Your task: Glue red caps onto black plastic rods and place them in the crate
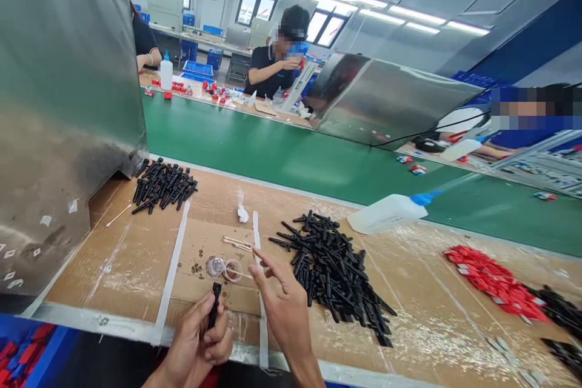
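Note:
My left hand (200, 330) is closed around a black plastic part (215, 303), its blocky end pointing up. My right hand (284, 297) has thumb and fingers curled at the end of a thin cotton swab (240, 274); the exact grip is partly hidden. The swab's other end lies in a small round clear cup (233, 270) with brownish liquid. Touching that cup is its round lid-like piece (215, 266). Just beyond my right fingertips, several used swabs (236, 243) lie on a cardboard sheet (200, 236) spotted with dark drops.
Black parts form a pile (331, 260) on the right and another pile (166, 185) at the left. A clear bottle (386, 213) with a blue nozzle lies behind. Red parts (493, 279) are farther right. A metal panel (68, 121) stands left; a green belt (254, 139) runs behind. Co-workers sit opposite.

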`<action>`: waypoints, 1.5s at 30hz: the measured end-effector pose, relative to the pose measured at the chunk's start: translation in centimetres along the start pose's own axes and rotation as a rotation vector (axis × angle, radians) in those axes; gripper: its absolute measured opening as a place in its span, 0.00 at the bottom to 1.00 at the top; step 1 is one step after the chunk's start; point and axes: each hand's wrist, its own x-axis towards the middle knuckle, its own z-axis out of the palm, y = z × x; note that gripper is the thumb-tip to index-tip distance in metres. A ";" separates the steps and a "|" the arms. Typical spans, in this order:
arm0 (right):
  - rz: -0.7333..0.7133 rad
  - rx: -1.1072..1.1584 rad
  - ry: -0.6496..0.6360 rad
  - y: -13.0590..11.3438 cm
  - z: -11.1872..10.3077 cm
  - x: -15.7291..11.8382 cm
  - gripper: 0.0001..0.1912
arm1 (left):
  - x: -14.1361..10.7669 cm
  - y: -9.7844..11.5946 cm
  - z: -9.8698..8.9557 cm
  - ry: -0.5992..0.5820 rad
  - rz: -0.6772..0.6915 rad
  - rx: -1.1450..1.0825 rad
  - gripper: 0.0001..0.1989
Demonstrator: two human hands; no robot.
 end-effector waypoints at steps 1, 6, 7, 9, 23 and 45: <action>-0.023 -0.019 -0.011 0.2 -0.2 1.3 0.15 | 0.1 0.0 -0.1 -0.016 -0.010 0.003 0.15; -0.182 -0.068 -0.226 2.0 1.1 10.0 0.11 | 0.5 -0.2 -0.7 -0.038 -0.015 0.021 0.16; -0.196 -0.072 -0.260 2.4 1.7 11.6 0.10 | 0.6 -0.2 -0.8 -0.037 -0.011 0.024 0.16; -0.203 -0.084 -0.311 3.1 2.7 13.7 0.08 | 0.5 -0.2 -0.6 -0.034 0.002 0.033 0.16; -0.318 0.067 -0.136 -4.4 -2.5 -0.6 0.07 | -0.3 0.5 0.9 -0.022 -0.003 0.115 0.13; -0.288 0.102 -0.156 -5.0 -1.5 -1.1 0.04 | -0.7 1.0 0.6 -0.057 -0.005 0.108 0.13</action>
